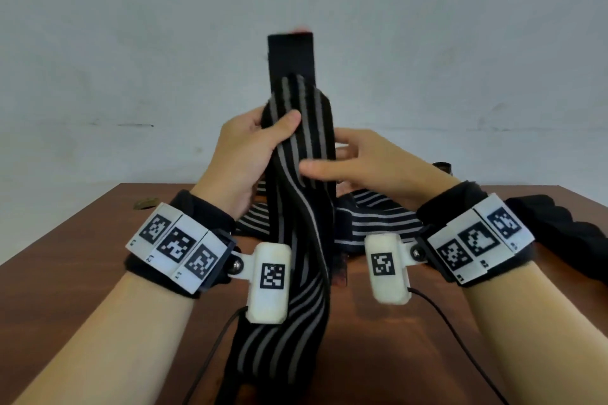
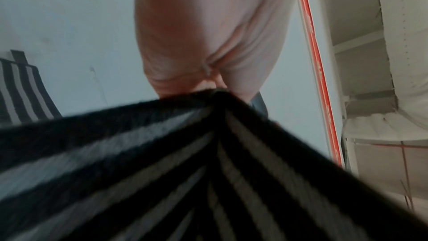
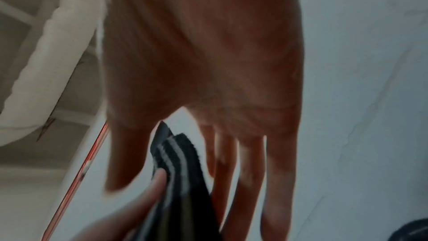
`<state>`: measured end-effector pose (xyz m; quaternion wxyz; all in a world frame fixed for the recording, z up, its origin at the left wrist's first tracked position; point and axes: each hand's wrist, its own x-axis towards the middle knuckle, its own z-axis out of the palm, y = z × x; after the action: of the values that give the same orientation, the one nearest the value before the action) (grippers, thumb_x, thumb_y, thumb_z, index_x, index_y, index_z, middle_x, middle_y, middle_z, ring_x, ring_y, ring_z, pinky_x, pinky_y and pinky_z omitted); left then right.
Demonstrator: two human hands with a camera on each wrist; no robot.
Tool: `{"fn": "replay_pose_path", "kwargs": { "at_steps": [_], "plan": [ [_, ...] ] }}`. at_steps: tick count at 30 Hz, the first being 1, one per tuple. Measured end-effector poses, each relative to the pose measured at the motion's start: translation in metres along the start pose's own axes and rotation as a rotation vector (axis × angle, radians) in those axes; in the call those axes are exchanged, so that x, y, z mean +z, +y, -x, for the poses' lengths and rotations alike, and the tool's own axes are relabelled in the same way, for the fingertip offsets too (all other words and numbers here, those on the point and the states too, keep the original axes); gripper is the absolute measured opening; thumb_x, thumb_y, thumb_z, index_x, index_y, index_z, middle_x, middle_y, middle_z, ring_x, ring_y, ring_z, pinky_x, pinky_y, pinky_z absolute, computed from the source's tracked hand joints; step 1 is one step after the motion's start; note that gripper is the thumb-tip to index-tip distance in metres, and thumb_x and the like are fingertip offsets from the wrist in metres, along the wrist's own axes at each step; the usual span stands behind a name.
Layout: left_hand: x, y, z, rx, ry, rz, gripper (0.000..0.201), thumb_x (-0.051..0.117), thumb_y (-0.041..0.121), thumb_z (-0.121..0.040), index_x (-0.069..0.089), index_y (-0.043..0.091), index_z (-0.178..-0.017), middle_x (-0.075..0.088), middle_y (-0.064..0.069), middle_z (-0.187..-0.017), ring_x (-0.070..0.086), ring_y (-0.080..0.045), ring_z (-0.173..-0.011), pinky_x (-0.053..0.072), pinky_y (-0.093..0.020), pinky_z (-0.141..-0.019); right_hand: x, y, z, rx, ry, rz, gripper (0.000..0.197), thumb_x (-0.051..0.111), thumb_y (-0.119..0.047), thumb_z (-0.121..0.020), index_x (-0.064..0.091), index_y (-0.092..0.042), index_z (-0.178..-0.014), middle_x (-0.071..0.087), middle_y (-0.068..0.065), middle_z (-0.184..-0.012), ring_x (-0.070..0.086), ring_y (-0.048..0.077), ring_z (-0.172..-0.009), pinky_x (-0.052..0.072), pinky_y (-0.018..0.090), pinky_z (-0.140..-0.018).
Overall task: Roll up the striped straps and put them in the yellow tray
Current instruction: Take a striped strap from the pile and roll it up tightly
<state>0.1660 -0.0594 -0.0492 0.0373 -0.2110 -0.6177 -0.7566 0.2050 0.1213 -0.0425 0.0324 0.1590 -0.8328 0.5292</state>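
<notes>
Up above the brown bench [image 1: 82,240], the left hand [image 1: 243,154] pinches the striped strap [image 1: 306,154] near its top with thumb and fingers, and the right hand [image 1: 358,161] is spread, fingers straight, just touching its side. The strap hangs long and twisted — it could roll up crooked, or slip down if the pinch gets loose. More striped straps [image 1: 371,220] lie on the bench — I can't see the yellow tray.

The place looks like a plain indoor room set up for recording, not clearly a home or workshop. A brown wooden table [image 1: 82,240] stands against a bare pale wall [image 1: 131,43], and the wrist views show a white ceiling duct [image 2: 403,61].
</notes>
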Motion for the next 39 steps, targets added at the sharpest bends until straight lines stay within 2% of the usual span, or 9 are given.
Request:
{"fn": "replay_pose_path", "kwargs": {
  "at_steps": [4, 8, 11, 14, 16, 22, 25, 29, 39],
  "plan": [
    [-0.008, 0.003, -0.004, 0.044, 0.088, -0.024, 0.031, 0.069, 0.034, -0.099, 0.07, 0.019, -0.125, 0.079, 0.002, -0.11, 0.077, -0.016, -0.099, 0.063, -0.034, -0.081, 0.009, 0.003, -0.005, -0.075, 0.059, 0.0, 0.039, 0.074, -0.011, -0.094, 0.065, -0.013, -0.133, 0.08, 0.005, -0.107, 0.078, 0.018, -0.096, 0.063, 0.03, -0.072],
    [-0.014, 0.012, -0.001, -0.177, -0.28, -0.139, 0.039, 0.065, 0.044, -0.097, 0.072, 0.017, -0.125, 0.078, -0.003, -0.104, 0.075, -0.022, -0.088, 0.059, -0.032, -0.071, 0.006, 0.006, -0.012, -0.179, 0.302, -0.19, 0.036, 0.07, -0.004, -0.095, 0.065, -0.008, -0.131, 0.08, 0.009, -0.105, 0.078, 0.023, -0.097, 0.063, 0.032, -0.076],
    [-0.014, 0.014, 0.003, -0.248, -0.403, -0.242, 0.037, 0.071, 0.037, -0.091, 0.073, 0.014, -0.12, 0.08, -0.011, -0.101, 0.075, -0.022, -0.088, 0.062, -0.035, -0.079, 0.002, 0.006, -0.011, -0.191, 0.429, -0.233, 0.034, 0.068, -0.005, -0.098, 0.063, -0.008, -0.131, 0.079, 0.007, -0.108, 0.078, 0.02, -0.098, 0.062, 0.031, -0.076],
    [-0.012, 0.012, 0.005, -0.206, -0.335, -0.309, 0.025, 0.069, 0.028, -0.097, 0.075, 0.012, -0.116, 0.08, -0.003, -0.085, 0.077, -0.013, -0.076, 0.059, -0.022, -0.064, 0.001, 0.004, -0.009, -0.194, 0.501, -0.299, 0.033, 0.065, -0.007, -0.1, 0.062, -0.007, -0.133, 0.078, 0.009, -0.111, 0.077, 0.02, -0.1, 0.062, 0.032, -0.079],
    [-0.013, 0.011, 0.003, -0.113, -0.278, -0.325, 0.022, 0.068, 0.025, -0.098, 0.076, 0.016, -0.117, 0.081, -0.001, -0.096, 0.078, -0.013, -0.088, 0.06, -0.025, -0.075, 0.003, 0.001, -0.009, -0.173, 0.509, -0.347, 0.03, 0.062, -0.015, -0.103, 0.063, -0.007, -0.132, 0.078, 0.008, -0.113, 0.077, 0.02, -0.101, 0.062, 0.032, -0.079],
    [-0.01, 0.007, 0.0, 0.049, 0.014, -0.046, 0.019, 0.067, 0.025, -0.1, 0.077, 0.014, -0.112, 0.081, -0.003, -0.099, 0.078, -0.015, -0.091, 0.06, -0.024, -0.071, 0.017, 0.002, -0.007, 0.021, 0.138, -0.145, 0.051, 0.068, -0.05, -0.096, 0.062, -0.019, -0.135, 0.077, -0.004, -0.118, 0.074, 0.012, -0.106, 0.06, 0.036, -0.09],
    [-0.015, 0.003, -0.005, 0.051, 0.144, -0.018, 0.019, 0.069, 0.026, -0.099, 0.078, 0.011, -0.106, 0.081, -0.007, -0.098, 0.079, -0.019, -0.088, 0.06, -0.025, -0.067, 0.025, 0.005, -0.015, -0.002, 0.329, 0.075, 0.061, 0.081, -0.054, -0.083, 0.061, -0.021, -0.13, 0.072, -0.008, -0.119, 0.071, 0.007, -0.105, 0.059, 0.035, -0.095],
    [-0.017, 0.003, -0.009, 0.011, 0.097, -0.03, 0.022, 0.067, 0.016, -0.099, 0.073, 0.004, -0.117, 0.08, -0.009, -0.103, 0.078, -0.021, -0.092, 0.063, -0.029, -0.077, 0.022, 0.004, -0.017, -0.063, 0.425, 0.156, 0.043, 0.085, -0.046, -0.081, 0.069, -0.02, -0.11, 0.072, -0.007, -0.105, 0.07, 0.007, -0.092, 0.06, 0.03, -0.084],
    [-0.018, 0.004, -0.008, 0.046, 0.072, 0.086, 0.026, 0.062, 0.001, -0.098, 0.071, 0.011, -0.121, 0.08, -0.002, -0.106, 0.078, -0.017, -0.097, 0.061, -0.026, -0.08, 0.014, 0.011, -0.015, -0.017, 0.248, -0.155, 0.089, 0.095, -0.027, -0.071, 0.048, -0.017, -0.147, 0.06, -0.003, -0.139, 0.07, 0.009, -0.116, 0.055, 0.036, -0.104]
  ]
}}
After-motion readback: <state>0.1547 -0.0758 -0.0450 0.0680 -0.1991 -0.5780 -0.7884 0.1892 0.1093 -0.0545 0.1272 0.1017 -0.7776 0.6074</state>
